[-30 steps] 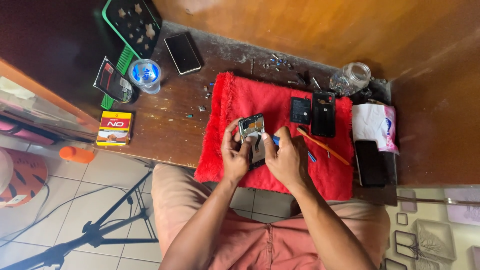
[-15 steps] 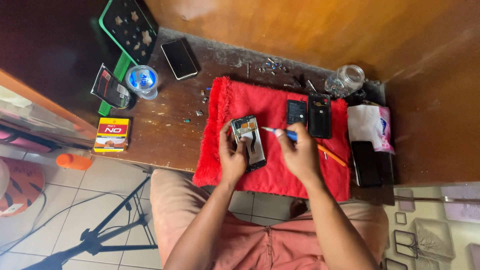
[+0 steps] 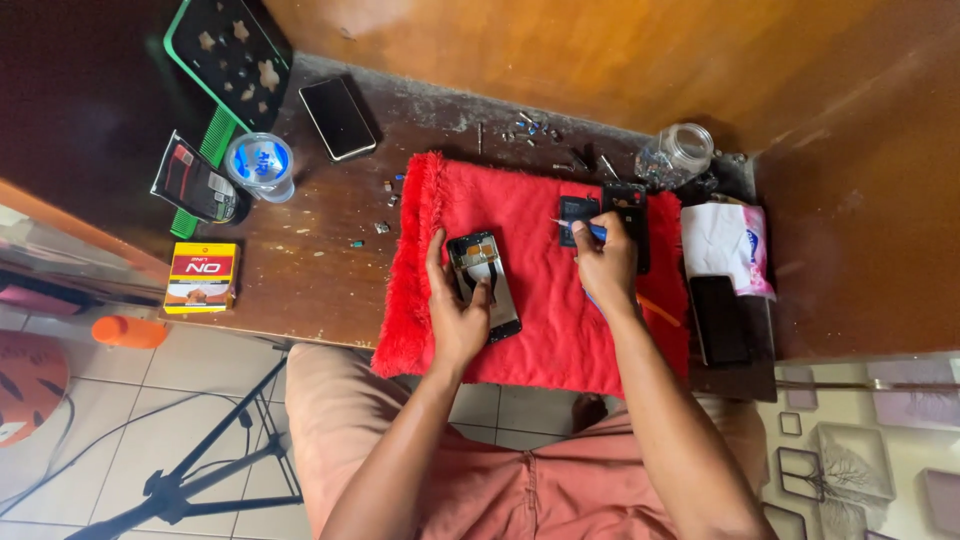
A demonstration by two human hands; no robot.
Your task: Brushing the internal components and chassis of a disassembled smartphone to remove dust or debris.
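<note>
On the fluffy red cloth at the desk's near edge, the left hand curls closed around an opened black phone frame with exposed metal insides, thumb on its face. The right hand pinches a thin blue-handled tool, tip over a small dark square part. A clear glass jar stands near the far right corner.

Left hand curled, thumb across — right hand pinched shut, forearms converging forward.
</note>
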